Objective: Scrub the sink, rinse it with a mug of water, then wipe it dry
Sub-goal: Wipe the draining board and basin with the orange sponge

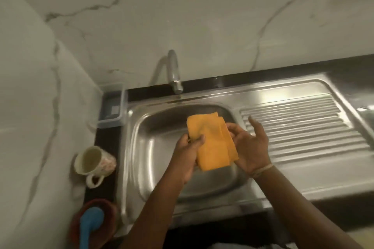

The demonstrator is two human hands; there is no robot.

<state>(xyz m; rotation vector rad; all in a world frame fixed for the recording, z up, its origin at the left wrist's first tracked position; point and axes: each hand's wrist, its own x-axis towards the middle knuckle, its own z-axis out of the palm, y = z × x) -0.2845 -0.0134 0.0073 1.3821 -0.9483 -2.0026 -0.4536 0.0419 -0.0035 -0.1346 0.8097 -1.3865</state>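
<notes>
From the head view, a folded yellow cloth (212, 143) is held above the basin of the steel sink (162, 127), its long axis running from far-left to near-right; the left hand (189, 155) grips its near-left edge, thumb and fingers curled round the fabric; the right hand (250, 147) lies under and against the cloth's right side, fingers spread and loose, so its grip is open. The basin lies directly below both hands, so the wiping stroke probably only needs a drop straight down, with the left hand already holding the cloth. The cloth looks soft and matte; the sink is smooth, shiny metal with a ribbed draining board (299, 127) to the right; a curved tap (175, 75) stands behind. A patterned mug (94, 161) lies tipped on the dark table (105, 139) left of the sink.
</notes>
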